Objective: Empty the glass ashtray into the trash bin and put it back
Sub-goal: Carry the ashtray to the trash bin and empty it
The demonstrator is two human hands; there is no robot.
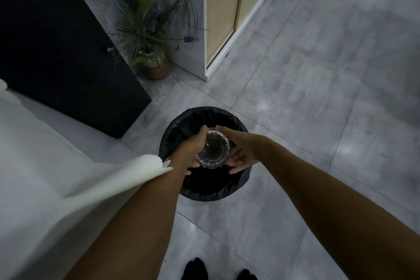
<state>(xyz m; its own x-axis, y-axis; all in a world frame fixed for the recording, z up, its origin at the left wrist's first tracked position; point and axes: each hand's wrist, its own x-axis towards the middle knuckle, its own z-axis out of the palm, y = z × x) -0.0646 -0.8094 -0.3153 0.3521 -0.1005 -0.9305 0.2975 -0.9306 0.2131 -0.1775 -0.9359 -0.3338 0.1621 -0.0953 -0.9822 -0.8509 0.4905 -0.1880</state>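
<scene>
The clear glass ashtray (214, 148), round with a scalloped rim, hangs directly over the mouth of the trash bin (200, 192). The bin is round and lined with a black bag, standing on the grey floor. My left hand (190, 148) grips the ashtray's left side, fingers curled over its far rim. On the right side my right hand (242, 152) cups the ashtray, thumb on the far rim and fingers under the near edge. I cannot tell which way the ashtray faces or whether anything is in it. The bin's inside is dark.
A white table edge (75, 179) juts in at the left, close to my left forearm. Behind it stands a black cabinet (56, 48). A potted plant (151, 36) sits in the corner beside a wooden-doored cupboard (223, 11). Grey tiled floor (318, 98) spreads to the right.
</scene>
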